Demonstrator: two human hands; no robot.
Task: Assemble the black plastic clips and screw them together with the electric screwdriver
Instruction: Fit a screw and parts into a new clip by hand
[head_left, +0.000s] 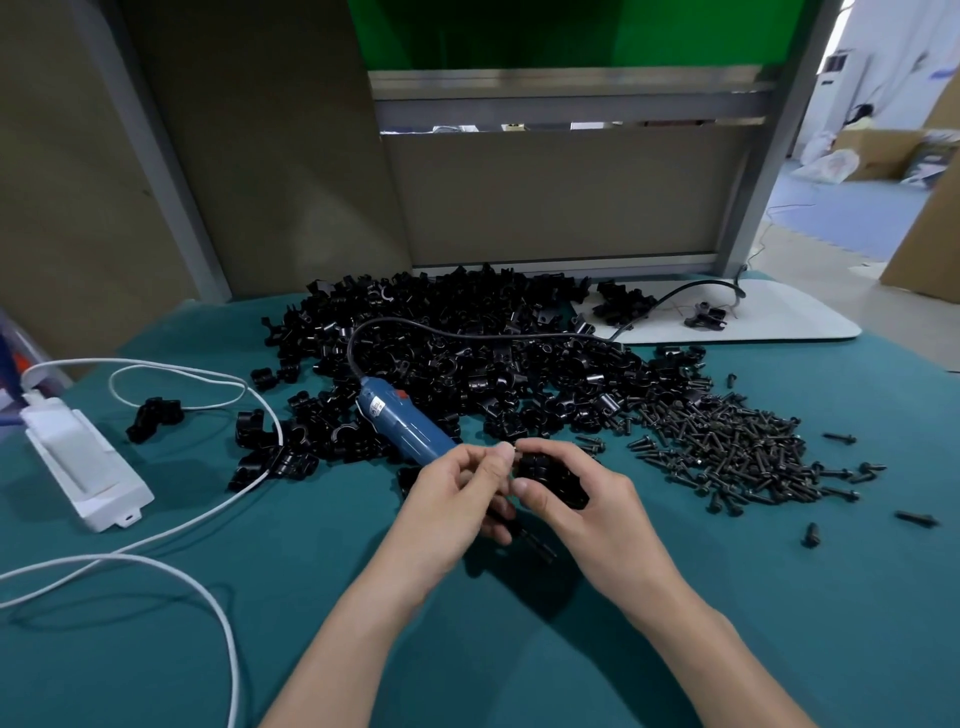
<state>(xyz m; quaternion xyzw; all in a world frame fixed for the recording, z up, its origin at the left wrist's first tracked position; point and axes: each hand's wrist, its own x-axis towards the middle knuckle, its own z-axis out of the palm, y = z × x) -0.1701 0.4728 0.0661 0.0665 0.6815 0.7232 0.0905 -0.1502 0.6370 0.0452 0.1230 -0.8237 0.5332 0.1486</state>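
Gripping a clip (551, 480) in the curled right hand (592, 514), over the cloth (291, 639); pinching its top edge with the left hand (452, 499), thumb against forefinger. Lying just behind the left hand, tip hidden by it: screwdriver (402, 423), black cord (467, 332) looping back over the clip pile (467, 364). Spread right of the pile: screws (727, 452), a few strays apart. Sitting far left: white box (83, 467), white cable (208, 514) trailing forward past it. Resting at back right: white board (779, 325) bearing a few clips. White sticker (374, 408) on the screwdriver body, print too small to read.
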